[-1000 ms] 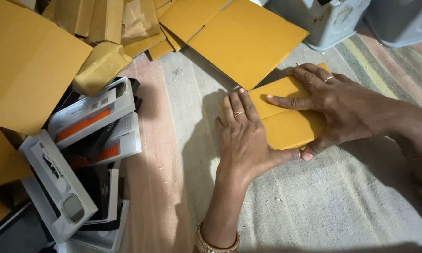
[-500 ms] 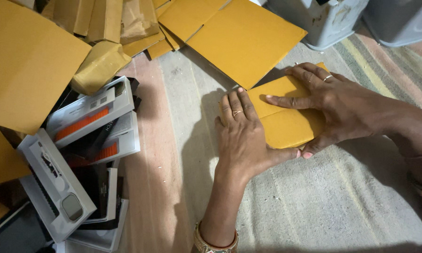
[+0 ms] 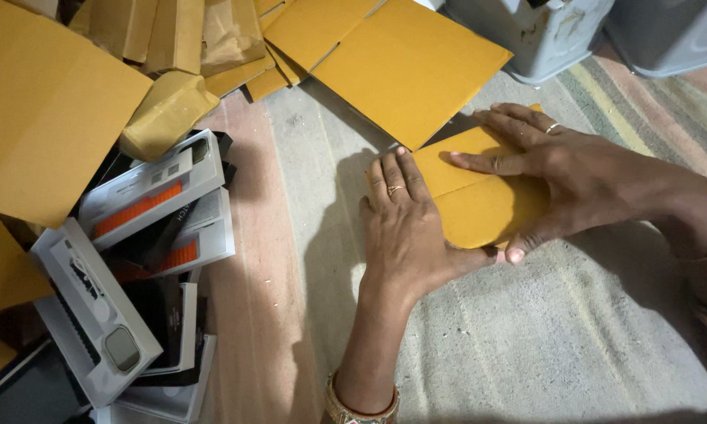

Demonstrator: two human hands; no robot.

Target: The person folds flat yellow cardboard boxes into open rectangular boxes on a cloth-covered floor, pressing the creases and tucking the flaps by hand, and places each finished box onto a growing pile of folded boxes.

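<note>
Head view, progress: a small yellow cardboard piece [image 3: 479,196] lay on the striped floor mat [image 3: 526,345], one flap already folded over with a crease line across it; judged from this, the folding was under way and the piece was not yet a closed box; further flat blanks waited unfolded.
Head view, left hand: the left hand [image 3: 404,235] lay flat, fingers together, pressing the piece's left edge, thumb along its lower edge.
Head view, right hand: the right hand [image 3: 561,177] was spread over the piece's right side, forefinger along the crease, thumb at the lower edge; neither hand gripped anything.
Head view, the piece: plain yellow-brown card, flat, corners sharp.
Head view, surroundings: a larger flat cardboard sheet [image 3: 400,63] lay just beyond; grey-and-orange product boxes [image 3: 145,196] were heaped at left; two grey bins [image 3: 542,31] stood at the top.
</note>
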